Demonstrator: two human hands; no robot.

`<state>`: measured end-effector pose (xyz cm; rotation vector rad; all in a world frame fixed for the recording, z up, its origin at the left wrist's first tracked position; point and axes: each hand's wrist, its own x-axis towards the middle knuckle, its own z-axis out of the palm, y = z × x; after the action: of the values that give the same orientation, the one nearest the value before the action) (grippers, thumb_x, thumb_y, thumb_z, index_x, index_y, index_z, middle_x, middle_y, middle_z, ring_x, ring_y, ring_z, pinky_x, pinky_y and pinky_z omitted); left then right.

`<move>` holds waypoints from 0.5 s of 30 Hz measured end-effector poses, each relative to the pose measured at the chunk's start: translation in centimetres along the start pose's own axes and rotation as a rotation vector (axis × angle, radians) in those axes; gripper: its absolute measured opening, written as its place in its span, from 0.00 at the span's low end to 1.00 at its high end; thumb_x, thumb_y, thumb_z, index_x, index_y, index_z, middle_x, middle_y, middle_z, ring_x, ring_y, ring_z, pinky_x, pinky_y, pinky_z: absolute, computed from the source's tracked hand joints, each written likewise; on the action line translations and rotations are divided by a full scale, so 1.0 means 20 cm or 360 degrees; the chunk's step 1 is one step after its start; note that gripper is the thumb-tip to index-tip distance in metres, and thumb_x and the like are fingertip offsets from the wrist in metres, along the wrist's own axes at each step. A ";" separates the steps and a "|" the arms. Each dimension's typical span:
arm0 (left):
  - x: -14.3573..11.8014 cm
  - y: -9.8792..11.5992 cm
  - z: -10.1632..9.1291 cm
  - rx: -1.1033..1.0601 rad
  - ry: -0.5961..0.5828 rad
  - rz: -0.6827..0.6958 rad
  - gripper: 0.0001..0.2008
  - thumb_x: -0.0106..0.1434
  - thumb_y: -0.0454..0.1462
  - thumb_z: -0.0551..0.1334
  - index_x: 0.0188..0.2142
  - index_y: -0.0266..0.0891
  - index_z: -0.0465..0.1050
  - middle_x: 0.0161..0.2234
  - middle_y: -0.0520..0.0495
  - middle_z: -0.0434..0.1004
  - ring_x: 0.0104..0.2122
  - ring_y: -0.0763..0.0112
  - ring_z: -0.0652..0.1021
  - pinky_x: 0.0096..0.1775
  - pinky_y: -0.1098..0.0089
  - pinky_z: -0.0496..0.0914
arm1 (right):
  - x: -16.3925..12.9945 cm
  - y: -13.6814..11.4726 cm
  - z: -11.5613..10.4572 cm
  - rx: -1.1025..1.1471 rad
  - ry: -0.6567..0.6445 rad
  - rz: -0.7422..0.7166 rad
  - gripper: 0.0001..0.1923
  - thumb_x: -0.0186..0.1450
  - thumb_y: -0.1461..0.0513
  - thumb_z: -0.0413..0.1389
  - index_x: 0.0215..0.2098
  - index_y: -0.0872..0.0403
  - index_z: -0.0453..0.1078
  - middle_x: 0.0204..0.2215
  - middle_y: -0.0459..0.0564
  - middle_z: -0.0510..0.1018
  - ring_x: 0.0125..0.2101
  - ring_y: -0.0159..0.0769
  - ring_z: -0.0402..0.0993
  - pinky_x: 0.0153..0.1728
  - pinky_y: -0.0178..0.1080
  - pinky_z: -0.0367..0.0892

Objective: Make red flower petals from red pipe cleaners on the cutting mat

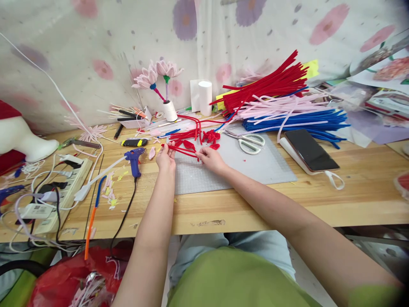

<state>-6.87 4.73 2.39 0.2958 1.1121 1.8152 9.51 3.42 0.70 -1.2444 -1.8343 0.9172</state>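
Observation:
Red pipe cleaners stretch between my two hands above the left part of the grey cutting mat. My left hand is closed round their left ends. At their right ends, the fingers of my right hand pinch them. Just beyond my hands lie more loose red pipe cleaners and a bunched red piece. A red petal-like shape shows between my hands. White-handled scissors rest on the mat, to the right and beyond my right hand.
Left of the mat are a blue glue gun, a yellow-black utility knife and a power strip with tangled cables. Bundles of red, pink and blue pipe cleaners lie at the back right, near a phone. Pink flowers stand behind.

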 end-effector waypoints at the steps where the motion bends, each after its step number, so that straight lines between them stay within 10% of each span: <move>1: 0.00 0.00 0.01 0.0012 0.0006 -0.0007 0.04 0.59 0.30 0.55 0.28 0.35 0.65 0.30 0.46 0.77 0.38 0.72 0.77 0.44 0.70 0.69 | -0.01 0.00 0.00 -0.0128 0.0036 -0.0095 0.14 0.62 0.57 0.47 0.21 0.55 0.60 0.20 0.46 0.69 0.25 0.30 0.64 0.29 0.33 0.59; 15: -0.04 0.03 0.13 0.0117 0.0076 0.0113 0.03 0.59 0.29 0.55 0.29 0.34 0.64 0.31 0.43 0.77 0.36 0.68 0.78 0.41 0.64 0.71 | -0.02 -0.01 -0.10 -0.0747 -0.0114 -0.0289 0.21 0.60 0.56 0.53 0.48 0.59 0.64 0.35 0.54 0.76 0.35 0.36 0.70 0.36 0.35 0.59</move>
<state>-5.30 5.36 4.56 0.3404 1.2174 1.8547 11.19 3.37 1.72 -1.2972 -2.2610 0.4473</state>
